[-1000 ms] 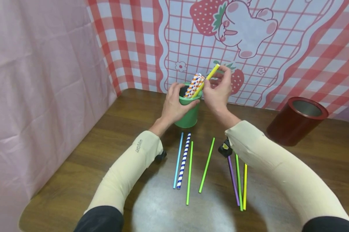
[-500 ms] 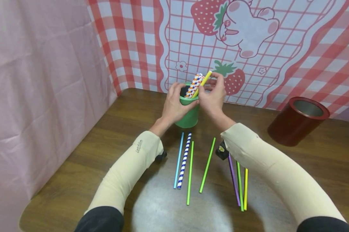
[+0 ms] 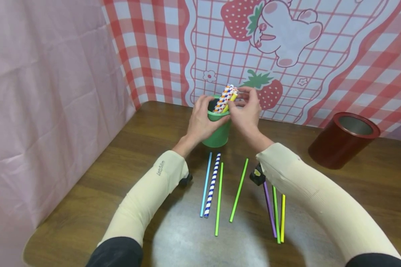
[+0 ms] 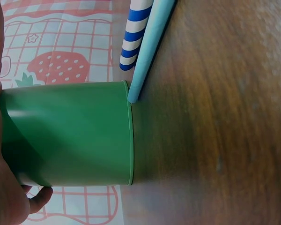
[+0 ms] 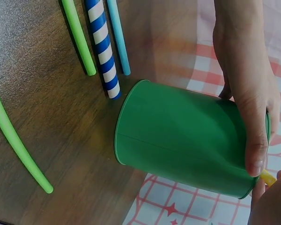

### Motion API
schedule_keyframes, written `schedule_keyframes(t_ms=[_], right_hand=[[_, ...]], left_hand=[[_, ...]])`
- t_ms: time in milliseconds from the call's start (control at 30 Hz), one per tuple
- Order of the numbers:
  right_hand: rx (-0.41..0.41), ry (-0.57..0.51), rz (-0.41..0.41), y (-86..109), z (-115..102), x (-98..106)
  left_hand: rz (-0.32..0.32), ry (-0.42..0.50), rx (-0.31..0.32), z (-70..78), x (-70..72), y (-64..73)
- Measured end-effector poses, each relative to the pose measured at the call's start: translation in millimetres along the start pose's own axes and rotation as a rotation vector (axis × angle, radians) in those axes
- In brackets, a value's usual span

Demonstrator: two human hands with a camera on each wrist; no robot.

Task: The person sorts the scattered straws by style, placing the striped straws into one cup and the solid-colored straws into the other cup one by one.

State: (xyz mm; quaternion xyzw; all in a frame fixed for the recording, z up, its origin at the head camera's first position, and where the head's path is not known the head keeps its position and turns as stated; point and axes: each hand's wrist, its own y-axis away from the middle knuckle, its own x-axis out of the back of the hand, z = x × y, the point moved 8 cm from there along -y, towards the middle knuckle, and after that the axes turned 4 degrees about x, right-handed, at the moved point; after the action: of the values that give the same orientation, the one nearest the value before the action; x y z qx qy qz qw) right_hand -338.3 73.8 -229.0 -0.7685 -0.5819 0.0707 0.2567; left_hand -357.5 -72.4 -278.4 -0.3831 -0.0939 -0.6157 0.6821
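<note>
A green cup [image 3: 217, 138] stands near the back of the table, holding several patterned paper straws [image 3: 224, 99] that lean right. My left hand [image 3: 201, 119] grips it near the rim, thumb in front and fingers round the far left side. At the right of the rim, my right hand [image 3: 248, 115] pinches a yellow straw [image 3: 234, 97] that sits low among the patterned ones. Only a short yellow piece [image 5: 268, 178] shows in the right wrist view, beside the left thumb. The straws' lower ends are hidden inside the cup.
On the table in front lie a light blue straw [image 3: 205, 185], a blue-and-white striped straw [image 3: 212, 185] and two green straws [image 3: 219, 200]. Purple [image 3: 269, 209], green and yellow straws lie partly under the right forearm. A dark red container [image 3: 334, 144] stands tilted-looking at right; a checked cloth hangs behind.
The yellow straw has slid down into the cup, until its top is about level with the patterned straws. My right hand moved left and down with it; the left hand stayed on the cup.
</note>
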Motion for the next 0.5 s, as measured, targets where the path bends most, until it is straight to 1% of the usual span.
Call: schedule_keyframes(t_ms=[233,400,500], right_hand=[[-0.013,0.04,-0.001,3.9,1,6],[-0.033,0.015,-0.022,9.6,1,9],[-0.032,0.01,-0.052,14.5,2,10]], left_hand=[[0.01,-0.005,0.0,-0.7,-0.8,-1.5],[0.008,-0.013,0.003,-1.6,-1.4,-1.8],[0.006,-0.014,0.006,-1.8,-1.5,-1.1]])
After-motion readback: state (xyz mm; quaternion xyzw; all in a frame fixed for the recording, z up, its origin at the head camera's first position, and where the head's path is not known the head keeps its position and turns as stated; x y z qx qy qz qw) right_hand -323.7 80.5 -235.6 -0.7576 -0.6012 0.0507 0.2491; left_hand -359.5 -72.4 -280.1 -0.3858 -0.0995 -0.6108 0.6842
